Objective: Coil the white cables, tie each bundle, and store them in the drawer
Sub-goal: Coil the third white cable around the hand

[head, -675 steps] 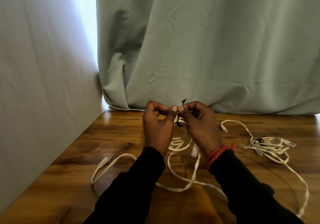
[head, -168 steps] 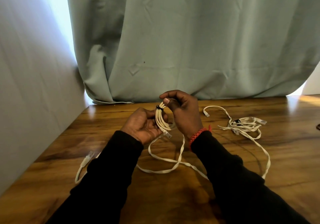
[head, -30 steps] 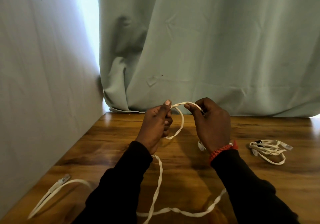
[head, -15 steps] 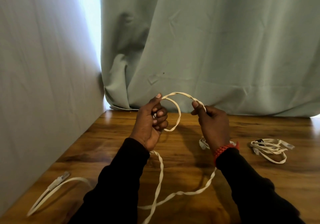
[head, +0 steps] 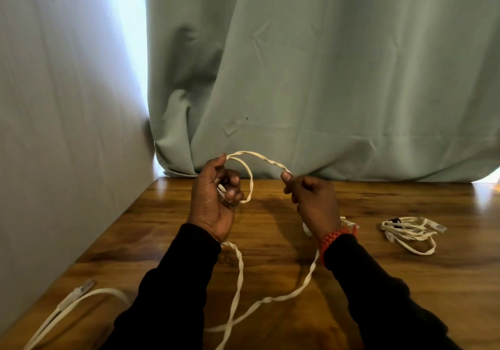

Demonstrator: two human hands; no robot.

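Head view: left hand is raised above the table, palm turned inward, its fingers curled round a white cable. The thumb tip pins the cable at the top of the hand, and from there a small loop drops to the right of the knuckles, curves under and comes back in against the lower fingers. A clear plug end of the cable shows inside the curled fingers, against the palm.

From the thumb tip the cable also arches up and to the right, twisted along its flat length, to the right hand. That hand pinches it between thumb and forefinger at its top left, the other fingers folded into the palm. The two hands are apart, with the arch spanning the gap between them.

Below the right wrist, which wears a red bracelet, the cable hangs down to the table, runs left across the wood and crosses another slack length that falls from under the left wrist. Both sleeves are black.

At the lower left a further cable length with a plug lies on the table near the wall. Well to the right of the hands rests a tied bundle of white cable with a dark tie at its left end. A pale green curtain hangs behind the table.
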